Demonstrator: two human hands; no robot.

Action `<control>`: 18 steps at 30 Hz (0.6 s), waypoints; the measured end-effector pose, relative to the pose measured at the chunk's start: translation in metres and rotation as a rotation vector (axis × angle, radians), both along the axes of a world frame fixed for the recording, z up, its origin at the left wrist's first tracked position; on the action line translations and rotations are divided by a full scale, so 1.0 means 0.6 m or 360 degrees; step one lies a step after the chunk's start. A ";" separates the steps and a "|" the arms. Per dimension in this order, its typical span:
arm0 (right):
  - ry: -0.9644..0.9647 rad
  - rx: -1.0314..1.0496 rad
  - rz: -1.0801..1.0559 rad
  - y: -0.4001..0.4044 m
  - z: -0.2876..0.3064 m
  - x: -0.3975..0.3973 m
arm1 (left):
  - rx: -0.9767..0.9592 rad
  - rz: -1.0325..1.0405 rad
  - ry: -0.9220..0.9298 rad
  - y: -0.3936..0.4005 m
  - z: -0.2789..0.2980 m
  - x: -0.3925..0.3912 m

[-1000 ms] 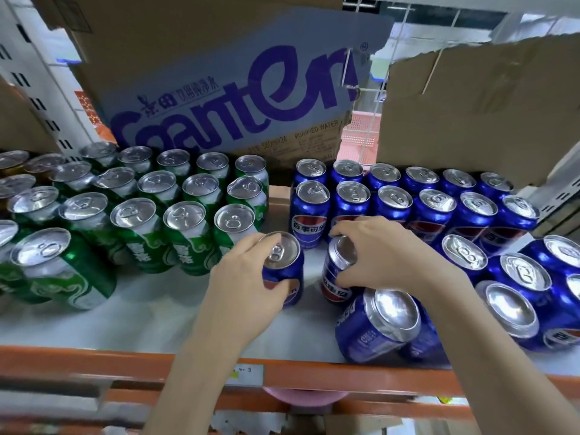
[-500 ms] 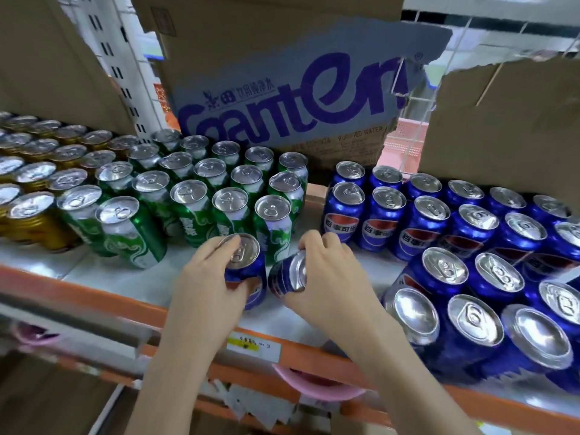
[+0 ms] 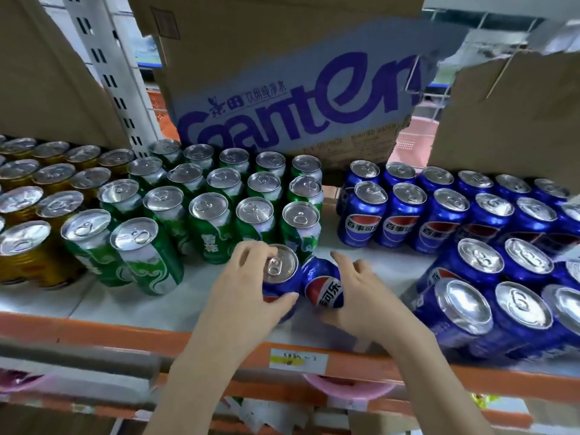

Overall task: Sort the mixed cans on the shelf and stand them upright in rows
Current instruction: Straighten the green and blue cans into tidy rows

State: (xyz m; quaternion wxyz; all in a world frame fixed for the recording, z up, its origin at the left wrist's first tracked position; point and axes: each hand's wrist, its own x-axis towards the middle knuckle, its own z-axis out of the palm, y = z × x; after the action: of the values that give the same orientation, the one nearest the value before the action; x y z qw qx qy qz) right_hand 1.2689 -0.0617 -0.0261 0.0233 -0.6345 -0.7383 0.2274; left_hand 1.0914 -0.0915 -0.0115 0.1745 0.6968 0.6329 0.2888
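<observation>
blue cans are in both my hands, near the front lip of the shelf (image 3: 94,312). my left hand (image 3: 248,293) wraps the upright can (image 3: 279,274), thumb across its front and fingertips at the rim; that grip is curled tight on it. my right hand (image 3: 361,296) cups the second can (image 3: 323,287), which lies tilted with its logo up and its top hidden. fingers look partly spread over it, thumb underneath, so the grip is loose but holding.

change: one second ago both cans stood further right, close to the loose blue group (image 3: 502,293). both have since moved left into the open strip in front of the green rows (image 3: 219,211), and the second can has gone from leaning to nearly on its side. judgement: these two are in transit to the blue rows (image 3: 423,211), and the tilted one needs righting first.

clearances: the upright can nearly touches the front right green can. bare shelf lies between the green rows and the blue rows, and to the right of my right hand. the orange edge (image 3: 125,337) is just below my wrists; a can set there could roll off.
</observation>
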 end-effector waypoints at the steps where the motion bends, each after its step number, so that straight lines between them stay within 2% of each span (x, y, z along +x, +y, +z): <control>1: -0.0029 0.0001 -0.0014 0.009 0.001 -0.009 | 0.0004 -0.0045 -0.0017 0.003 -0.001 -0.006; 7: -0.0277 0.0029 -0.0104 0.051 0.001 -0.035 | 0.0093 -0.0177 0.0037 0.011 -0.002 -0.025; 13: -0.0164 0.0126 -0.0193 0.035 0.060 -0.024 | 0.0166 -0.0208 0.0010 0.019 0.000 -0.021; 18: -0.0226 0.0222 -0.0207 0.021 0.132 0.026 | 0.0041 -0.0423 -0.0105 0.026 0.022 0.028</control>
State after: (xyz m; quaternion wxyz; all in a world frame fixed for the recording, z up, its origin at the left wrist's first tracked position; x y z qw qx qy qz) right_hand 1.2843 -0.0491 0.0533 0.0297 -0.6924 -0.7095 0.1278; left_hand 1.1080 -0.0758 0.0017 0.2231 0.7667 0.5253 0.2940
